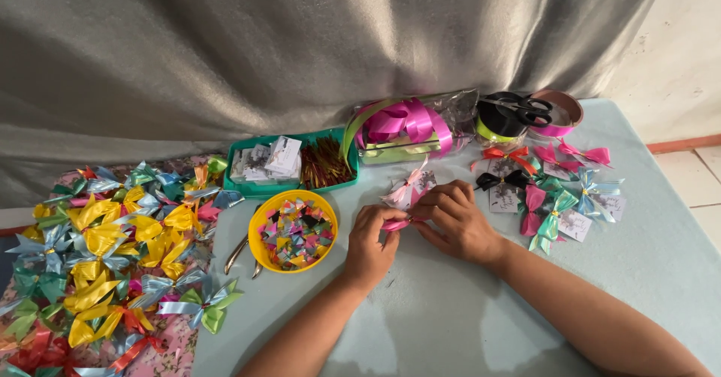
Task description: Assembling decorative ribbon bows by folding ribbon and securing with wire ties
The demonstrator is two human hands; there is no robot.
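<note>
I see both hands meeting just right of the round yellow plastic bowl [293,230], pinching a small pink satin ribbon bow [398,224] from either end, probably to steady it. My left hand [372,245] and right hand [454,219] curl inward, fingers closed on it (wrists resting on the pale blue table [451,309]).

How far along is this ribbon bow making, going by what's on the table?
Done: a big heap of finished ribbon bows at left, and several bows fixed to small white cards at right. In hand: the left hand and right hand pinch a pink ribbon bow between them. Left: the yellow bowl holds small folded pieces, and the green tray holds unused cards.
</note>
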